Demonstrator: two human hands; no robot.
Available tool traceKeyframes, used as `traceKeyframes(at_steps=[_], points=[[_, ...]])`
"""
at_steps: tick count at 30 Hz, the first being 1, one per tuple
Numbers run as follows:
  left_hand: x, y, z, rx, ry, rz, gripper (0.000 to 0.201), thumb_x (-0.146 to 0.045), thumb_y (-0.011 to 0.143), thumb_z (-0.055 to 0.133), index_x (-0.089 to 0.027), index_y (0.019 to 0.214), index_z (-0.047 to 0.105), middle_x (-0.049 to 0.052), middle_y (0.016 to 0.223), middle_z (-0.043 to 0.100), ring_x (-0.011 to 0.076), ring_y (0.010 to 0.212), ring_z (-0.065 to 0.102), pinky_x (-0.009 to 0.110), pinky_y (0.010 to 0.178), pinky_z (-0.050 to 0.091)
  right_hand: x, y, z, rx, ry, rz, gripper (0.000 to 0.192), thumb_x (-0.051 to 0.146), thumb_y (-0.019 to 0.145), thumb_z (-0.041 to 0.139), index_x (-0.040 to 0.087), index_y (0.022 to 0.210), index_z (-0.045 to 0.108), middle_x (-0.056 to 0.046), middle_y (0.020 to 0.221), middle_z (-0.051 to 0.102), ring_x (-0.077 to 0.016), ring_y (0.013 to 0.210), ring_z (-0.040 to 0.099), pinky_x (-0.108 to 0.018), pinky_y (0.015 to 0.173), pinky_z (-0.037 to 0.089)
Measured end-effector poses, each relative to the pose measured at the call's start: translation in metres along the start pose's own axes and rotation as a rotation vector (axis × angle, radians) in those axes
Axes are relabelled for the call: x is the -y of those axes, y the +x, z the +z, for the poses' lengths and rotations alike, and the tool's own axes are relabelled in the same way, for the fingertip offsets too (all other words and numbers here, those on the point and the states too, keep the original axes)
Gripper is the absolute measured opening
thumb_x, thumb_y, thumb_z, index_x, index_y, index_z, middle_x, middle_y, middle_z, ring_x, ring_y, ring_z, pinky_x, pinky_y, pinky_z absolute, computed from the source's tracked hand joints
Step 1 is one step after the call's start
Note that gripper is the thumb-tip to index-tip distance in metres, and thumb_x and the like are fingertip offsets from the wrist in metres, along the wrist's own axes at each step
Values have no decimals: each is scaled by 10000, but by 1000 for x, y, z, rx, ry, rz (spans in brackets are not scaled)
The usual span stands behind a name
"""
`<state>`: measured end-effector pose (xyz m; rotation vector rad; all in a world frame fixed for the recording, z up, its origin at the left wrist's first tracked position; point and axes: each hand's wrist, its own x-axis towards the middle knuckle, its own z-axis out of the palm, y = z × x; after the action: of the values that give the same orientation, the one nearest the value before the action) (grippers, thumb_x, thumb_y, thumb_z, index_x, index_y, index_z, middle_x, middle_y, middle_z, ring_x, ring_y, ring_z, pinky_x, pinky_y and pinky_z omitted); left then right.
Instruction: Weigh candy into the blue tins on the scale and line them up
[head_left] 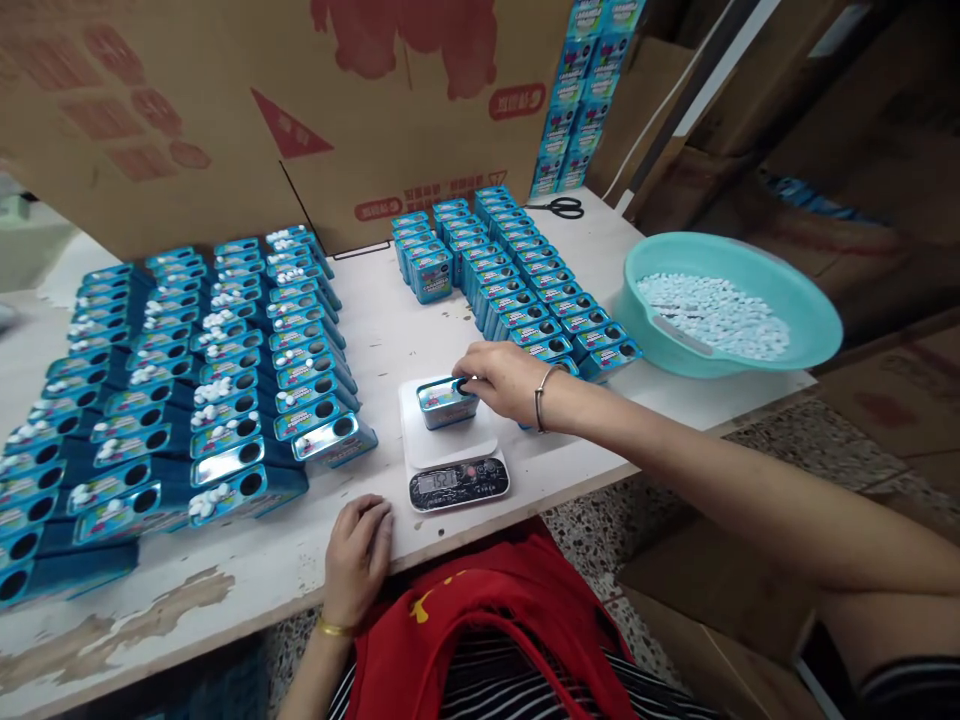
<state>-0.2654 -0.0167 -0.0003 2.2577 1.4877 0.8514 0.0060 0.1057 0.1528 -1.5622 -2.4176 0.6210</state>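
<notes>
While my right hand (504, 380) reaches over the scale (452, 452), its fingertips are pinched together at the round hole in the far end of the tin (447, 400), which sits on the scale's white plate. My left hand (358, 555) lies flat on the table (390, 335) edge just before the scale, fingers loosely together, holding nothing. Rows of tins (195, 400) lie at left, more rows (517, 285) stand behind, and a basin (731, 300) of white pellets sits at right.

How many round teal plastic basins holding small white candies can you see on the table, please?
1: the round teal plastic basin sits at the table's right edge, beyond the right hand.
</notes>
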Motion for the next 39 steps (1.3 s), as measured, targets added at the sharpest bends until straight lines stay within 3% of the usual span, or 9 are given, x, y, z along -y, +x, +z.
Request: traceKeyframes(at_steps=[6, 10, 14, 18, 23, 28, 32, 36, 39], points=[[2, -2, 3, 1, -7, -4, 167, -209, 876, 500, -179, 995, 612, 82, 1007, 574, 182, 958, 567, 344, 851, 496, -7, -2, 1, -146, 119, -33, 204, 30, 802, 518, 127, 773, 696, -77, 835, 658, -166, 837, 599, -280, 784, 450], [2, -3, 5, 5, -11, -6, 168, -193, 873, 507, -174, 1003, 611, 79, 1002, 570, 178, 957, 560, 345, 858, 487, -21, -16, -6, -276, 649, 67, 64, 145, 796, 614, 123, 814, 672, -20, 685, 629, -100, 620, 560, -231, 590, 451], [1, -2, 6, 6, -23, -13, 165, -188, 868, 514, -176, 1001, 612, 78, 1005, 566, 177, 957, 556, 345, 857, 484, -34, -41, -10, -284, 1238, 319, 183, 284, 750, 711, 125, 819, 650, -11, 670, 621, -48, 506, 499, -156, 398, 350], [1, -1, 6, 8, -29, -17, 166, -192, 866, 515, -179, 1000, 612, 79, 1006, 567, 178, 956, 558, 347, 853, 484, -36, -67, 7, -241, 1548, 532, 170, 269, 737, 725, 118, 777, 657, -40, 740, 656, -65, 643, 612, -112, 488, 466], [1, -1, 7, 8, -21, -25, 159, -198, 865, 516, -181, 989, 616, 75, 996, 569, 179, 947, 561, 349, 850, 485, -30, -87, 42, -130, 1704, 638, 170, 106, 694, 724, 98, 856, 674, -107, 869, 711, -136, 851, 682, -159, 723, 552], [-5, 1, 3, 0, -36, -4, 185, -185, 860, 532, -186, 1035, 594, 72, 1001, 568, 177, 949, 560, 350, 845, 487, -29, -90, 64, -135, 1760, 648, 128, 111, 731, 699, 98, 856, 676, -70, 769, 700, -91, 675, 666, -125, 585, 535], [-25, 34, -3, -66, -102, 51, 384, -213, 840, 579, -203, 1215, 503, 90, 1071, 563, 180, 963, 558, 313, 765, 505, -22, -87, 77, -177, 1834, 656, 104, 105, 731, 699, 84, 830, 674, -62, 752, 685, -79, 661, 650, -115, 573, 519], [-42, 100, 4, -77, -134, 153, 717, -337, 767, 676, -202, 1375, 321, 135, 1236, 513, 233, 1099, 520, 370, 848, 490, -12, -80, 91, -193, 1934, 655, 121, 154, 741, 704, 69, 820, 670, -71, 741, 669, -89, 658, 644, -128, 548, 502], [-50, 143, 11, 5, -124, 196, 663, -374, 759, 676, -188, 1315, 366, 119, 1200, 554, 227, 1073, 551, 371, 874, 473, -5, -70, 96, -286, 2005, 665, 152, 217, 770, 689, 73, 812, 661, -47, 683, 636, -73, 575, 596, -141, 478, 455]])
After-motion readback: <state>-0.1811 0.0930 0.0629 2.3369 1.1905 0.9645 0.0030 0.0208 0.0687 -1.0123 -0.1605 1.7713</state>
